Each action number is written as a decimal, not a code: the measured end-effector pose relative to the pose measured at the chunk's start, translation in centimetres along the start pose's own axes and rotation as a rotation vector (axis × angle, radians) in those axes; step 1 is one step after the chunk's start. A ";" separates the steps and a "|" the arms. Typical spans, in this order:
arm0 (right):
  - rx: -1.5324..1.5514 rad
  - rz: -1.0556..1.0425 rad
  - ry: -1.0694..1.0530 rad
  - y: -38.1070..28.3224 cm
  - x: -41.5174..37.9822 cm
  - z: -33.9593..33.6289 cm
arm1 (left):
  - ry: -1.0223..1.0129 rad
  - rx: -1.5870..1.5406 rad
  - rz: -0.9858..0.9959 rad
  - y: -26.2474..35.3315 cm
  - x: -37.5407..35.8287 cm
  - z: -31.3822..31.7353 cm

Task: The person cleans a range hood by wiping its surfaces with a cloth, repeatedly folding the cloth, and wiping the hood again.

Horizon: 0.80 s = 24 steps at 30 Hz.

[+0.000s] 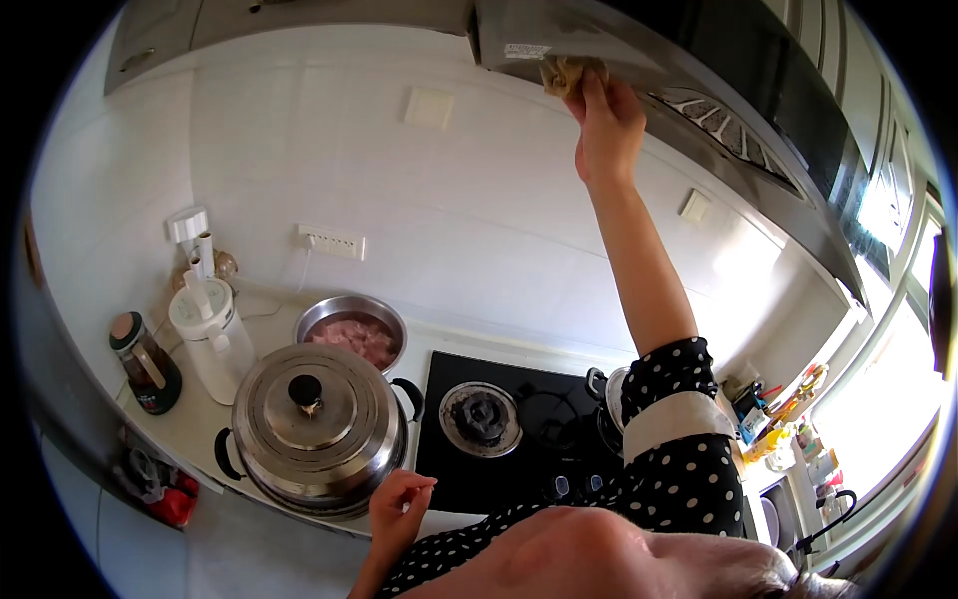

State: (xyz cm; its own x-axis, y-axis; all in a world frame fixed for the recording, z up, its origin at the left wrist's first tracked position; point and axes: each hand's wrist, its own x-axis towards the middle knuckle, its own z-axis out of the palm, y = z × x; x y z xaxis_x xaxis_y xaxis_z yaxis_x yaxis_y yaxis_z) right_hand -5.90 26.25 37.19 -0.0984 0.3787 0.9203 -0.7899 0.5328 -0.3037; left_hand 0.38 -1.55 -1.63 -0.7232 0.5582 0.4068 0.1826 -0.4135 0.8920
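My right hand (607,118) is raised high, its fingers closed on a crumpled brownish cloth (565,76) held against the underside of the dark range hood (639,70), near a small white label. My left hand (401,504) is low, beside the large lidded steel pot (319,424); its fingers are curled together, and whether anything is in them cannot be made out. Right of that pot lies the black gas stove (454,374), with a bare burner (481,419) on its left side.
Behind the pot, a steel bowl (399,344) holds raw meat (357,339) pieces. At the left stand a white appliance (215,339) and a glass kettle (145,364). Another pot (609,399) is partly hidden by my right sleeve. Bottles (768,442) crowd the right side near the window.
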 end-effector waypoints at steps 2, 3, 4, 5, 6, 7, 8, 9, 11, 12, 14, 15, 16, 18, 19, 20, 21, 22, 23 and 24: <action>0.104 -0.004 -0.012 -1.1 0.8 0.7 | -0.004 0.001 -0.004 0.1 -0.2 -0.1; 0.088 -0.034 0.017 -1.9 0.8 1.1 | -0.010 -0.001 -0.009 0.3 -0.2 -0.1; 0.072 -0.063 0.045 -2.7 0.6 1.8 | -0.016 -0.005 -0.015 0.5 -0.1 0.0; 0.056 -0.094 0.072 -3.3 0.2 2.4 | -0.022 -0.009 -0.019 0.7 -0.1 0.1; 0.057 -0.185 0.056 -3.6 -0.2 2.9 | -0.022 -0.013 -0.022 0.7 0.0 0.3; 0.057 -0.279 0.042 -3.7 -0.7 3.4 | -0.022 -0.015 -0.023 0.7 0.1 0.4; 0.054 -0.372 0.034 -4.0 -1.3 3.8 | -0.029 -0.013 -0.027 0.7 0.2 0.6; 0.107 -0.337 -0.044 -4.9 -1.9 4.5 | -0.036 -0.012 -0.034 0.7 0.2 0.6; 0.002 -0.195 -0.005 -2.7 -0.1 2.7 | -0.052 -0.014 -0.048 0.5 0.3 0.8; -0.047 -0.122 0.017 -1.3 1.0 1.7 | -0.053 -0.006 -0.042 0.6 0.2 0.8; 0.051 -0.013 0.179 0.4 3.3 -0.3 | -0.040 0.007 -0.011 0.9 0.4 1.0; 0.080 0.067 0.259 0.8 4.5 -1.6 | -0.038 0.024 -0.007 0.6 0.4 0.9; 0.111 0.148 0.336 0.8 5.2 -2.3 | -0.033 0.040 -0.002 0.0 0.3 0.7; 0.133 0.176 0.241 0.8 5.6 -2.4 | -0.030 0.050 -0.005 -0.5 0.3 0.7; 0.159 0.183 0.177 0.6 5.1 -1.6 | -0.033 0.042 -0.013 -0.5 0.5 0.8; 0.181 0.188 0.117 0.3 4.5 -1.0 | -0.043 0.033 -0.023 -0.6 0.6 1.0; 0.302 0.190 -0.015 -0.5 3.4 -0.2 | -0.061 0.034 -0.032 -0.6 0.8 1.3; 0.424 0.188 -0.147 -1.6 2.3 0.9 | -0.080 0.038 -0.040 -0.5 1.2 1.5; 0.544 0.186 -0.277 -2.4 1.9 1.3 | -0.100 0.044 -0.051 -0.4 1.4 1.7; 0.553 0.206 -0.263 -3.2 2.3 0.5 | -0.112 0.045 -0.038 -0.3 1.6 2.0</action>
State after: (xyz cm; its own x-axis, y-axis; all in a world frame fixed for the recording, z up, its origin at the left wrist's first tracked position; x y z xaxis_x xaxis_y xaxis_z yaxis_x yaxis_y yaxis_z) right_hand -3.93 25.02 40.43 -0.3712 0.1963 0.9076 -0.9272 -0.0264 -0.3736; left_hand 0.51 0.96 -0.87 -0.6520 0.6505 0.3894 0.1878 -0.3590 0.9142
